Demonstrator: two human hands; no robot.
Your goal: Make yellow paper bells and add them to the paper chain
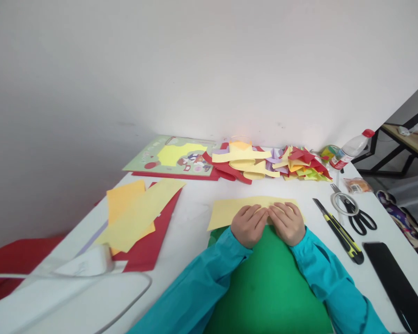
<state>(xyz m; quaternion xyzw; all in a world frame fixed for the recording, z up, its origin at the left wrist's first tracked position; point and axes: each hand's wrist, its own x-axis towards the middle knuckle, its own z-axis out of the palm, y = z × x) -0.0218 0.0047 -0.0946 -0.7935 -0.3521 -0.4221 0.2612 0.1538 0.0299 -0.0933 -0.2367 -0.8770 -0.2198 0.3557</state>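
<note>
A pale yellow sheet of paper [226,211] lies crosswise at the near side of the table, under both hands. My left hand [250,224] pinches its near edge around the middle, with the fingers bent and close together. Right beside it, nearly touching at the fingertips, my right hand [287,222] pinches the same edge. Some of that edge is hidden behind the fingers. A green surface [268,283] shows below the hands, between the two blue sleeves.
Yellow and orange paper [125,197] lies over red sheets [156,246] at left, near a white plug [90,261] and cable. Cut paper pieces [299,164] pile up behind. A utility knife [338,231], scissors [360,222], tape [344,204], black phone-like slab [399,283] and bottle [351,149] stand right.
</note>
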